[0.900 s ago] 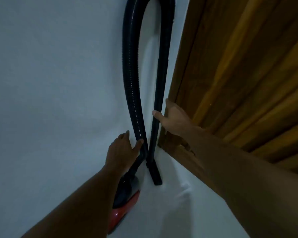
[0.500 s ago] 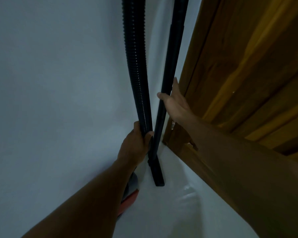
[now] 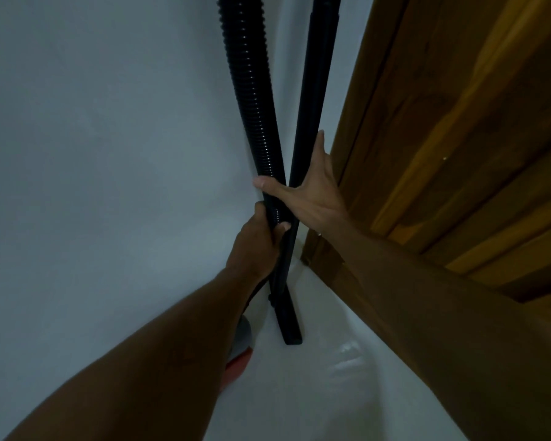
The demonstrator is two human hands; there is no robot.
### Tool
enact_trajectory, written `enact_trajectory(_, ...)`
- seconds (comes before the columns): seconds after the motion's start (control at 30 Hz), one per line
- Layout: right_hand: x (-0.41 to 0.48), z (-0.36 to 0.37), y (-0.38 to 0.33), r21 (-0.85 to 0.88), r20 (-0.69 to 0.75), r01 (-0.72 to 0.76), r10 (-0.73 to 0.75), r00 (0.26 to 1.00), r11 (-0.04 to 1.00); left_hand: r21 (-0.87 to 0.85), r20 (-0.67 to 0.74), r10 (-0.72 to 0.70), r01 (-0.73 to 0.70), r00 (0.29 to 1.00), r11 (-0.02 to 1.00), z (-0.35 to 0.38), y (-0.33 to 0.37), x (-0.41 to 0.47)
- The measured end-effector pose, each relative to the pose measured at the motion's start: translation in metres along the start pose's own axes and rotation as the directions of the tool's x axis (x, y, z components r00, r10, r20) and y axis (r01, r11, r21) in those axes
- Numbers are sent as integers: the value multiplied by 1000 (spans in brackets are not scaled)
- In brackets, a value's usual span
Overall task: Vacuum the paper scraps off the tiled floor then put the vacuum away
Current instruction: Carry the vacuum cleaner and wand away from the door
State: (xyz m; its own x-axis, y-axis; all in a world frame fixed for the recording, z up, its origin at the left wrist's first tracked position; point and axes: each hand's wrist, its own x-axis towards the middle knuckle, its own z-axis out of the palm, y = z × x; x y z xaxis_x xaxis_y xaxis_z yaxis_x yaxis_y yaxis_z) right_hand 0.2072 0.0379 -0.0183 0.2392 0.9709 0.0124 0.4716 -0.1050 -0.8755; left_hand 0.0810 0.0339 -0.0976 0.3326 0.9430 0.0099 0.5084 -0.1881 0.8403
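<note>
Slippage is what worries me most. My left hand [image 3: 258,240] is curled round the ribbed hose [image 3: 252,90], gripping it low down. My right hand [image 3: 315,198] lies flat, fingers straight, against the rigid wand [image 3: 312,90], with the thumb stretched across to touch the hose just above my left hand. The wand stands nearly upright in the corner between the pale wall [image 3: 109,138] and the wooden door [image 3: 442,138], its nozzle [image 3: 288,326] resting on the floor [image 3: 315,402]. The vacuum body [image 3: 240,351], red and grey, sits just beside it, mostly hidden under my left forearm. I judge this to be the putting-away step, with the vacuum being propped in its corner. The nozzle is narrow and the floor looks glossy, so if I lift my flat hand before the wand truly leans on something, the nozzle could skate out and the tube topple. The hose rises out of view, and I think its springiness could drag the wand sideways once I release it. A falling wand would knock the door or the wall. In this dim light I cannot tell how firmly the wand leans.
</note>
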Motion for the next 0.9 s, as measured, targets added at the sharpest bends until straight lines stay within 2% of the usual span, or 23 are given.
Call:
enact_trajectory(0.3,15,14,3,-147,-132,111,-131,983,983,32,-6,25,-24,1000,999,8,-11,18)
enact_trajectory(0.5,22,38,16,-243,-275,150,-216,937,958,42,-9,30,-29,1000,999,18,-31,13)
enact_trajectory(0.6,24,49,19,-175,-325,145,-196,925,974,68,2,19,-19,1000,998,23,-46,2)
enact_trajectory(0.77,25,60,28,-3,-370,168,-157,916,986,150,66,-77,67,995,986,32,-90,-22)
enact_trajectory(0.9,26,69,42,83,-372,115,-77,925,990,261,121,-116,82,986,962,34,-121,-39)
